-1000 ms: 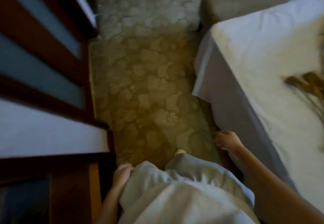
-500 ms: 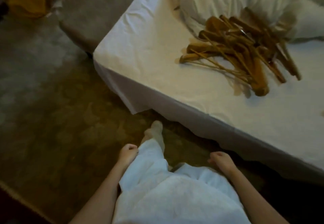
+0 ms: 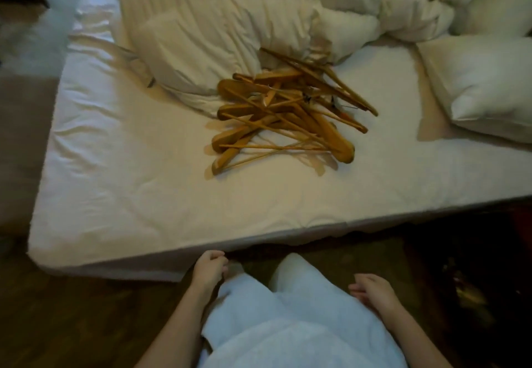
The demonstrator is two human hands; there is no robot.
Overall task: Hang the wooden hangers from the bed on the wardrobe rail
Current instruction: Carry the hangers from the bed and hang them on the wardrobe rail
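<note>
the wooden hangers [image 3: 285, 114] are heaped in a tangle on the bed [image 3: 138, 194]. the left hand [image 3: 208, 269] and right hand [image 3: 371, 290] are seen loosely curled, empty. the hangers are judged light, stiff, snag-prone; best taken at the necks.

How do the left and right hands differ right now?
The left hand is close to the bed edge; the right hand hangs farther back over the floor. Left fingers curl in more; right fingers are straighter. Both hold nothing, well short of the hangers.
</note>
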